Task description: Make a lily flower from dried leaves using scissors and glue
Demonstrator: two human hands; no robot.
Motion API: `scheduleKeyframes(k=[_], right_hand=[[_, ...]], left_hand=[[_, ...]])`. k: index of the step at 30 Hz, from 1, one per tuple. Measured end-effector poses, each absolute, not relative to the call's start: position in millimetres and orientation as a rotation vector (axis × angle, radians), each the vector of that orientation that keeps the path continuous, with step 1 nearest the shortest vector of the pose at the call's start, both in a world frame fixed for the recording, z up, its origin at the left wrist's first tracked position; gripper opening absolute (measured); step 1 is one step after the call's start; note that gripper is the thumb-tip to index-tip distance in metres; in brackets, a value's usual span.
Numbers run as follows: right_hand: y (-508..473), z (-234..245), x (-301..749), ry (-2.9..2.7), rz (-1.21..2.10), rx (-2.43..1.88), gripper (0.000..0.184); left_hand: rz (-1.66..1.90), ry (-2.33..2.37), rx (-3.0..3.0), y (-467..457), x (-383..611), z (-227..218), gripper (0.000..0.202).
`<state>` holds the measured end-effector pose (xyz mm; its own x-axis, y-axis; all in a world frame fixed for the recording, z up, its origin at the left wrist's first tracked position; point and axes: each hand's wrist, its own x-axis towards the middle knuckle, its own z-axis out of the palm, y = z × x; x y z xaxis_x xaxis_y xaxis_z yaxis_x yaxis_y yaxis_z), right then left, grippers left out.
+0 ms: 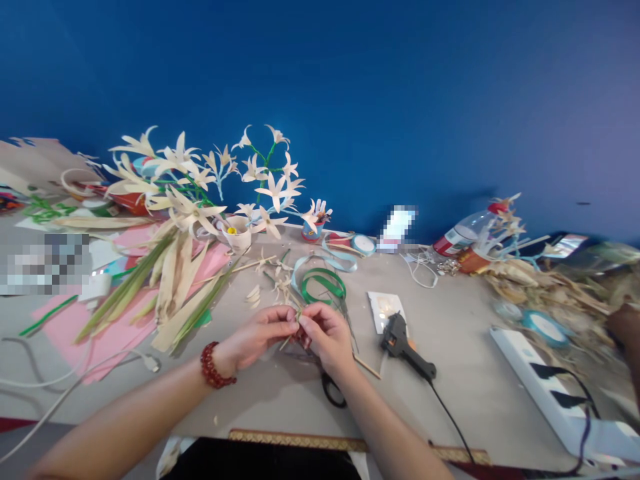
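Note:
My left hand, with a red bead bracelet on its wrist, and my right hand meet above the near middle of the table. Both are closed, thumbs against fingers, on one small pale-green piece; its exact kind is too small to tell. Below my right hand, a black scissors handle shows partly, the rest being hidden. Just beyond my fingers lie a green ribbon loop and small husk petals. Right of my right hand rests a black glue gun.
Cream husk flowers on green stems stand at the back by a white cup. Corn husks lie on pink paper to the left. Rightward are a white power strip, a plastic bottle and another person's hand.

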<state>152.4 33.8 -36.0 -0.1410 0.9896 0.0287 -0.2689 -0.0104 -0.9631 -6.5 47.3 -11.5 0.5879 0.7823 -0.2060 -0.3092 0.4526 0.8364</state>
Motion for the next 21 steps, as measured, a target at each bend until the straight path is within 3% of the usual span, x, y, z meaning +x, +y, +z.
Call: scheduleKeyframes(k=[21], right_hand=[[35.7, -38.3, 150.1, -0.911, 1.571, -0.921, 0.025]], left_hand=[[0.794, 0.709, 0.776, 46.0, -2.5, -17.7, 0.018]])
